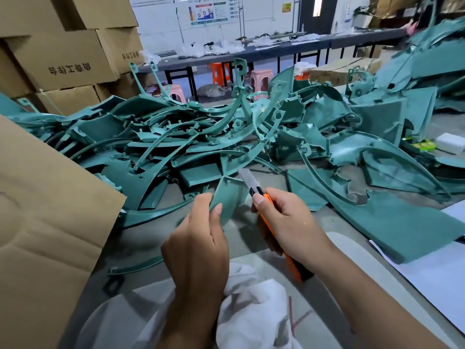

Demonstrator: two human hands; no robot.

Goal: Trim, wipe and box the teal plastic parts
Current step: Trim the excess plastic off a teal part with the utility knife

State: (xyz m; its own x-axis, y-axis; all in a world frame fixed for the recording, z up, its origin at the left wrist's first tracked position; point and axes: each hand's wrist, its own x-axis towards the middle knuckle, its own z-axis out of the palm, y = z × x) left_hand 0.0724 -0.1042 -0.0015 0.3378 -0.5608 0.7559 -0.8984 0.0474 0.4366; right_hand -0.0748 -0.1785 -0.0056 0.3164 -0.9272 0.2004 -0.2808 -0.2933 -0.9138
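My left hand (198,245) grips a small curved teal plastic part (230,195) by its lower edge, holding it up above the grey table (261,238). My right hand (289,222) holds an orange utility knife (276,238). Its steel blade (247,178) points up and away, right beside the part's right edge. A white cloth (254,308) lies bunched under my left wrist. A big heap of teal plastic parts (226,137) covers the table beyond my hands. An open cardboard box shows its flap (42,222) at the left.
Stacked cardboard cartons (57,54) stand at the back left. A large flat teal panel (392,222) lies to the right on white paper (432,280). White sponge blocks (450,142) sit at the far right. Long tables and plastic stools (261,79) fill the background.
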